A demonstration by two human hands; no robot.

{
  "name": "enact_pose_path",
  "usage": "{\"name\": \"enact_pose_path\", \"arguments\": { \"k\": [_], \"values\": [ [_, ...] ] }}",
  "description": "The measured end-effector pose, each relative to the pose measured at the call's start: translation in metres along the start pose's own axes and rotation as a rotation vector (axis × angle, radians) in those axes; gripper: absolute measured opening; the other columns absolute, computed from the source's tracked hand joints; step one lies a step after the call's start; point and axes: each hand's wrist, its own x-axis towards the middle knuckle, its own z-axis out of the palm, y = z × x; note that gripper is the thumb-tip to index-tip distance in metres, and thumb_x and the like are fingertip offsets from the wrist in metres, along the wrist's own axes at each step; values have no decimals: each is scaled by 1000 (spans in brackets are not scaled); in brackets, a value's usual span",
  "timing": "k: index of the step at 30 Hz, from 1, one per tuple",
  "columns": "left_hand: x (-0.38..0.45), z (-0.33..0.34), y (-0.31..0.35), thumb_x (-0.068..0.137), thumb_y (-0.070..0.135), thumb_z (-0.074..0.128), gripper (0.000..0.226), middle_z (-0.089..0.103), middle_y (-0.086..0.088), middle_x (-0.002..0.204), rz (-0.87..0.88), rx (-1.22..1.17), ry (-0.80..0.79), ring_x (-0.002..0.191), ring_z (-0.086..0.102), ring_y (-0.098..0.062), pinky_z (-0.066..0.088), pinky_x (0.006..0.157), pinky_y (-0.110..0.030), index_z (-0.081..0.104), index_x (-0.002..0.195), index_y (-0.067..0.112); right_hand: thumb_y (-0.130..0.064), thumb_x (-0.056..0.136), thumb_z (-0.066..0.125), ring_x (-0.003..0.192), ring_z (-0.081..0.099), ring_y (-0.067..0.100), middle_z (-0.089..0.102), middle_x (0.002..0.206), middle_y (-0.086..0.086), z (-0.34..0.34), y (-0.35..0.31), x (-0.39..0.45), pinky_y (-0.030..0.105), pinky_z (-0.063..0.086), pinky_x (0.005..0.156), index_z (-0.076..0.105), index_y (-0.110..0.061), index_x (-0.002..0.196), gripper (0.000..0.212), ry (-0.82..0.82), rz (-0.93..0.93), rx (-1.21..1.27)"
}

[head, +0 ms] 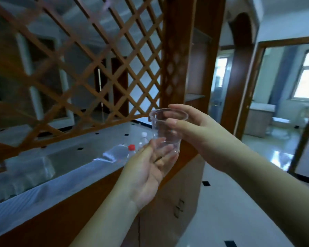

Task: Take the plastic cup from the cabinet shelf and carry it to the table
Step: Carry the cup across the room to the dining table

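A clear plastic cup (165, 128) is held upright in mid-air in front of a wooden cabinet post. My right hand (200, 132) grips it from the right, thumb on the near side just below the rim and fingers around the far side. My left hand (150, 168) is palm-up beneath the cup, fingers spread and touching its base. The cup looks empty.
A glossy cabinet counter (64, 155) runs along the left under a wooden lattice screen (82, 65). On it lie a clear bottle with a red cap (121, 151), a small white-capped bottle (144, 138) and a stack of clear cups (25, 173). White tiled floor (230, 202) opens to the right.
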Motion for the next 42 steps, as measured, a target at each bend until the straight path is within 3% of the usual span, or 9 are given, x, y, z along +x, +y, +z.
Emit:
{"name": "enact_pose_path", "arguments": {
  "k": [8, 14, 16, 20, 24, 26, 30, 35, 42],
  "values": [
    [40, 105, -124, 95, 19, 56, 23, 75, -19, 97, -201, 32, -107, 87, 74, -30, 60, 62, -33, 68, 108, 5, -44, 70, 76, 106, 64, 7, 68, 116, -12, -138, 21, -75, 33, 50, 96, 51, -32, 130, 66, 243, 83, -61],
    [53, 205, -233, 72, 21, 70, 38, 74, -25, 99, -396, 23, -224, 88, 73, -35, 60, 63, -35, 69, 106, 3, -39, 78, 72, 93, 65, -7, 69, 101, -27, -264, 34, -146, 13, 53, 67, 46, -33, 133, 62, 433, 154, -77],
    [55, 236, -266, 69, 20, 72, 42, 72, -27, 103, -449, 27, -255, 88, 73, -37, 60, 64, -37, 69, 108, 3, -45, 75, 72, 92, 65, -7, 68, 97, -31, -300, 36, -169, 19, 51, 77, 47, -38, 129, 60, 492, 173, -120],
    [57, 284, -326, 86, 20, 65, 29, 75, -23, 95, -520, 60, -316, 87, 73, -36, 60, 65, -38, 67, 111, 5, -52, 67, 74, 111, 59, 8, 65, 119, -15, -358, 42, -210, 36, 41, 102, 47, -36, 129, 70, 581, 222, -131],
    [61, 314, -371, 88, 25, 62, 32, 73, -23, 100, -549, 107, -353, 90, 73, -35, 60, 67, -38, 66, 113, 6, -47, 66, 72, 116, 57, 14, 62, 127, -9, -397, 51, -237, 44, 39, 107, 45, -33, 132, 73, 634, 263, -145],
    [64, 324, -387, 83, 26, 64, 37, 69, -26, 109, -562, 132, -361, 91, 73, -35, 60, 66, -36, 66, 114, 5, -48, 63, 72, 115, 58, 12, 61, 127, -8, -412, 59, -246, 37, 43, 102, 44, -33, 133, 76, 662, 265, -159],
    [81, 338, -417, 91, 27, 57, 29, 70, -22, 110, -574, 223, -425, 92, 73, -33, 60, 66, -33, 67, 112, 9, -50, 65, 72, 109, 58, -1, 60, 125, -14, -436, 83, -259, 10, 50, 69, 40, -34, 136, 80, 723, 237, -173],
    [119, 349, -455, 100, 27, 46, 30, 73, -22, 105, -635, 268, -481, 93, 72, -34, 60, 68, -35, 67, 111, 8, -41, 75, 73, 97, 59, -13, 60, 122, -18, -472, 119, -258, 2, 45, 64, 43, -36, 133, 65, 805, 255, -164],
    [191, 345, -493, 100, 29, 46, 31, 76, -14, 95, -676, 273, -545, 92, 73, -32, 60, 67, -34, 71, 106, 12, -39, 77, 76, 102, 61, -8, 66, 112, -26, -506, 170, -232, 4, 47, 70, 45, -38, 129, 61, 894, 275, -135]
  ]
}}
